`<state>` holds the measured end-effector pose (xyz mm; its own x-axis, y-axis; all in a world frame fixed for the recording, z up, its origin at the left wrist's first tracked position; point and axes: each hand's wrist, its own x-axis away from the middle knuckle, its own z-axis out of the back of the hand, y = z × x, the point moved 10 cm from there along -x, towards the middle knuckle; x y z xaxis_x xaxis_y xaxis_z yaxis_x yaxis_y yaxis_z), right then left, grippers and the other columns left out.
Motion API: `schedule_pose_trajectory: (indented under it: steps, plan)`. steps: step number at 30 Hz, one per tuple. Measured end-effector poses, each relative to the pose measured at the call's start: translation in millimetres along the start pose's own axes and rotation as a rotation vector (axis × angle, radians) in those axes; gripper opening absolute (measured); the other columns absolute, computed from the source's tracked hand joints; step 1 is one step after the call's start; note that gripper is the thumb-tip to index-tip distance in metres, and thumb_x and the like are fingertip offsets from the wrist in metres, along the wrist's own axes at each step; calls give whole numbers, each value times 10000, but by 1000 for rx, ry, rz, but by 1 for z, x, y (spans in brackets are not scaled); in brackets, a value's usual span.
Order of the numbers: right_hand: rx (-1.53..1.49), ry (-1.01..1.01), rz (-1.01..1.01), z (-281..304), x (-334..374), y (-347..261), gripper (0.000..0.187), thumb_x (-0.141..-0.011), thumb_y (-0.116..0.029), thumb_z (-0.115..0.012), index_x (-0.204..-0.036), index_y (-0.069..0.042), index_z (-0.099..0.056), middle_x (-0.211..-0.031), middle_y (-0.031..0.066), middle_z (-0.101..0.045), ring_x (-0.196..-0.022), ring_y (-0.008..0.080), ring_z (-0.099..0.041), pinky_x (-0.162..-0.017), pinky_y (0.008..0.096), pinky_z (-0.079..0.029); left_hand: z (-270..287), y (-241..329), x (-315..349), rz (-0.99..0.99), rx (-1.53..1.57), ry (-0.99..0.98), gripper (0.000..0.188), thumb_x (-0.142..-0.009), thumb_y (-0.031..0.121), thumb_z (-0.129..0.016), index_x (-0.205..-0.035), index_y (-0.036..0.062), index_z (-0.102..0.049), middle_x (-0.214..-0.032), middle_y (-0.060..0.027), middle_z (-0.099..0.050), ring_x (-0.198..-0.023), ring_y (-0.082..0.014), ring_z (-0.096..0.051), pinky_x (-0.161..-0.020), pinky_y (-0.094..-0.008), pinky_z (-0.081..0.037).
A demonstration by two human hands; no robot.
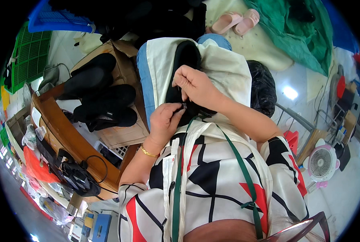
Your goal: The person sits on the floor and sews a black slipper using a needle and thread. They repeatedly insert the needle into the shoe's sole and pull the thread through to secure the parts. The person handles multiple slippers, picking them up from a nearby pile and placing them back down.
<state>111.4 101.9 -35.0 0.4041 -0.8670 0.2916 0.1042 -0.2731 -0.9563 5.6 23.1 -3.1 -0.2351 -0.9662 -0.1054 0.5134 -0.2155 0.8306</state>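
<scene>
A black shoe or boot (187,53) lies lengthwise on the cream apron (232,68) over my lap, its near end partly hidden by my hands. My left hand (164,121) is closed in a pinch at the near part of the black footwear, thumb and fingertips together on dark material. Just above it, my right hand (198,86) hangs over the footwear with bent wrist and curled fingers. Anything small between the right fingertips is too fine to make out.
More black footwear (105,107) rests on a cardboard box (123,135) at my left, by a wooden table (63,133) with a black bag (77,173). Pink slippers (234,22) and green sheeting (297,32) lie ahead. A black plastic bag (262,86) and a fan (322,161) are at right.
</scene>
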Motion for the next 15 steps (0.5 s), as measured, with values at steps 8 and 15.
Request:
schedule_pose_trajectory:
  steps: [8,15]
  plan:
    - [-714,-128,-251,-9,-6,-11,243,-1037,-286,-527,-921,-73,-528,-607,-9,-505,-467,61,-421,-422,211,-346,-2,-6,-6,116,94,-134,173,-808,12,-738,-975,33,-699,-877,-120,-673,-769,-275,-660,-684,-336,-527]
    - [-942,-89,-158,-3,-10,-47,224,-1026,-267,-564,-923,-68,-573,-600,-47,-436,-483,26,-343,-425,195,-268,-2,0,-16,18,29,-166,205,-768,26,-757,-961,51,-691,-866,-110,-653,-770,-292,-651,-651,-362,-527]
